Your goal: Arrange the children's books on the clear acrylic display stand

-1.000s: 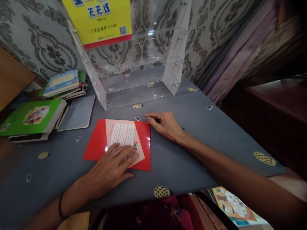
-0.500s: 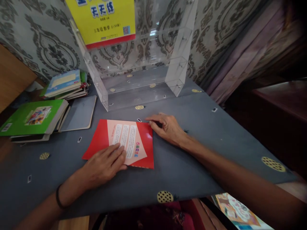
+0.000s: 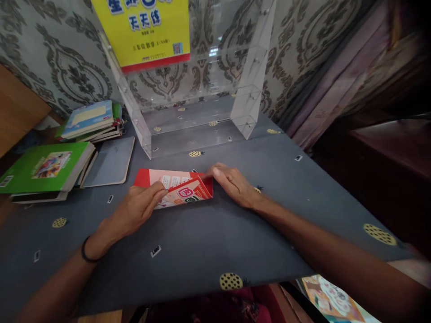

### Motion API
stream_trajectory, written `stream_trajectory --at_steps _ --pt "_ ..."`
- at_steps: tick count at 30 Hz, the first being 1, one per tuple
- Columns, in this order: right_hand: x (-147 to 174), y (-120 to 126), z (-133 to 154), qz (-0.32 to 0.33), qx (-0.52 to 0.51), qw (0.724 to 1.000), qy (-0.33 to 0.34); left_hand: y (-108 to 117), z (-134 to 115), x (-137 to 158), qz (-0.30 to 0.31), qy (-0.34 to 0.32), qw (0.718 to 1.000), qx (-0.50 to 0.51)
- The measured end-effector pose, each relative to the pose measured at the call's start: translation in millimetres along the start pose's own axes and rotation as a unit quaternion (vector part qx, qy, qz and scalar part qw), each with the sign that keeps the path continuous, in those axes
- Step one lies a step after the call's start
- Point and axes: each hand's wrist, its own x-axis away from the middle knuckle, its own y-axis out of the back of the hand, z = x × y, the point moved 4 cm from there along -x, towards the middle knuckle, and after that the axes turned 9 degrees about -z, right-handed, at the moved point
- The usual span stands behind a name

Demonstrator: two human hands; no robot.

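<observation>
A thin red-and-white booklet (image 3: 183, 194) lies on the table, its near edge raised and curled back so that coloured printing on the other face shows. My left hand (image 3: 134, 211) grips that near edge at the left, fingers closed over it and a dark band round the wrist. At the far right corner of the booklet is my right hand (image 3: 234, 185), its fingers bent together against the corner; the fingertips are somewhat blurred. Beyond both hands stands a clear acrylic rack (image 3: 245, 107), with a yellow workbook (image 3: 151, 36) upright in its upper left part.
Stacked books, among them a green book (image 3: 67, 166) and a blue book (image 3: 87, 119), sit at the left. Beside them lies a grey notebook (image 3: 111, 161). Below the table's right front edge is a colourful picture book (image 3: 332, 296). A patterned wall and a curtain rise behind.
The booklet lay flat before; its near edge is now lifted and bent away from me. My left hand has gone from resting flat on it to gripping it. My right hand has shifted slightly left.
</observation>
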Motion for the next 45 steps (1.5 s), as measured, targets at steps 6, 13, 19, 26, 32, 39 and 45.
stream_trajectory --at_steps 6,13,19,26,32,39,45 --pt "-2 0 3 0.002 -0.104 0.995 -0.001 18 5 -10 -0.065 0.082 0.994 0.034" --pt "-4 -2 -16 -0.053 -0.277 0.949 -0.137 36 5 -19 -0.112 0.136 0.983 0.057" --pt "-5 -7 -19 -0.045 -0.429 0.887 -0.167 45 0 -24 -0.217 0.157 0.957 0.110" --pt "-4 -9 -9 -0.005 -0.443 0.885 -0.144 31 1 -29 -0.299 0.229 0.893 0.247" --pt "-4 0 -2 -0.033 -0.437 0.888 -0.140 12 6 -30 -0.349 0.283 0.800 0.396" --pt "-7 11 3 -0.038 -0.366 0.924 -0.101 -7 22 -23 -0.371 0.314 0.767 0.418" --pt "-4 3 4 -0.007 -0.330 0.938 -0.103 -29 43 -5 -0.387 0.371 0.771 0.345"
